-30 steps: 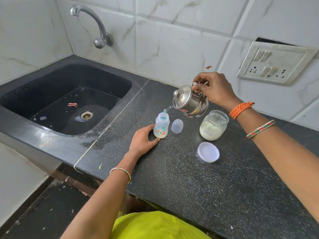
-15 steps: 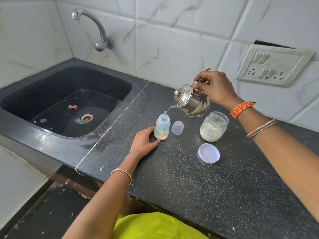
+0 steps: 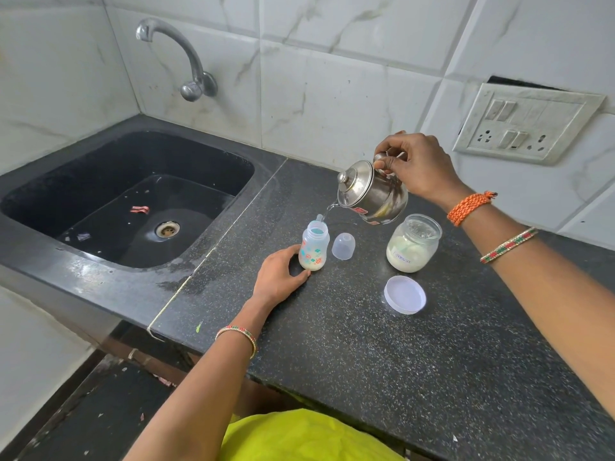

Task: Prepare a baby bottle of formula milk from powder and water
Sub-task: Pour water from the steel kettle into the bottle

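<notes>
The bottle (image 3: 313, 247) stands upright and uncapped on the black counter (image 3: 382, 354), just right of the sink (image 3: 133, 194), with a shallow layer of pale milky liquid at its bottom and printed shapes on its side. The left hand (image 3: 278, 277) rests on the counter and grips the bottle's base, thumb and fingers curled round its lower part. The right hand (image 3: 416, 164) clasps the handle of a steel kettle (image 3: 372, 193), lid on, tilted toward the bottle so that a thin stream of water runs from its spout into the bottle's open mouth. Just beside the bottle on its right stands a clear cap (image 3: 343, 246), dome up, apart from it. Further right, under the kettle's belly, sits an open glass jar (image 3: 413, 242) about half full of whitish powder; whether anything else lies in it cannot be told. The jar's lid (image 3: 405, 295) lies flat on the counter in front of it, near but not touching. In the sink, a small red scrap (image 3: 139, 209) lies near the drain (image 3: 167, 229), and the tap (image 3: 186, 58) juts from the tiled wall above
</notes>
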Available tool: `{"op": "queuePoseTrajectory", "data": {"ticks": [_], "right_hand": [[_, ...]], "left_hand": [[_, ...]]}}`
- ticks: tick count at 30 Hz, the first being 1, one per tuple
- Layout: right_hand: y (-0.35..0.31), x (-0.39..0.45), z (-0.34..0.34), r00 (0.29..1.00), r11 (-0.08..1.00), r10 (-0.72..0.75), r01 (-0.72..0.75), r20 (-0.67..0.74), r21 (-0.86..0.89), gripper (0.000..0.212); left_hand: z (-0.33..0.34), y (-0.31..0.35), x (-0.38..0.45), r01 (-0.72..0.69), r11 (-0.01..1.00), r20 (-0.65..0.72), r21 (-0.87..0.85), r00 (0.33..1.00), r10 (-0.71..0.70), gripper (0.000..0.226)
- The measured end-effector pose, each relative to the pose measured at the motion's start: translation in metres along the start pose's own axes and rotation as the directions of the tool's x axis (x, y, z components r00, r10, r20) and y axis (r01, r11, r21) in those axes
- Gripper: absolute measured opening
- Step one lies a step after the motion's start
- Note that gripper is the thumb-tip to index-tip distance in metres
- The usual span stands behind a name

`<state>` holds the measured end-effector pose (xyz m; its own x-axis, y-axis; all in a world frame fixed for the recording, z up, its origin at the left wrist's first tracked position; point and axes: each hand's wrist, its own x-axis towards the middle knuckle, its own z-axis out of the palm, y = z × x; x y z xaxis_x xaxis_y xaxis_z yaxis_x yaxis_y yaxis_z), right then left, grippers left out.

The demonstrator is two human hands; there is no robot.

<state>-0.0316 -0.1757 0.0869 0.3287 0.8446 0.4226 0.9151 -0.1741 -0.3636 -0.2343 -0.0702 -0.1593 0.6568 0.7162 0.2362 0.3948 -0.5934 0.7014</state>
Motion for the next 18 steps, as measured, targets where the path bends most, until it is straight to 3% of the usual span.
{"op": "queuePoseTrajectory", "data": {"ticks": [18], "right_hand": [[-0.0054, -0.0007, 0.0037, 1.000, 0.999, -0.017, 0.017, -0.005, -0.043, 0.011]], "left_hand": [[-0.0028, 0.0023, -0.0014, 0.011, 1.000, 0.018, -0.014, 1.000, -0.010, 0.056]]}}
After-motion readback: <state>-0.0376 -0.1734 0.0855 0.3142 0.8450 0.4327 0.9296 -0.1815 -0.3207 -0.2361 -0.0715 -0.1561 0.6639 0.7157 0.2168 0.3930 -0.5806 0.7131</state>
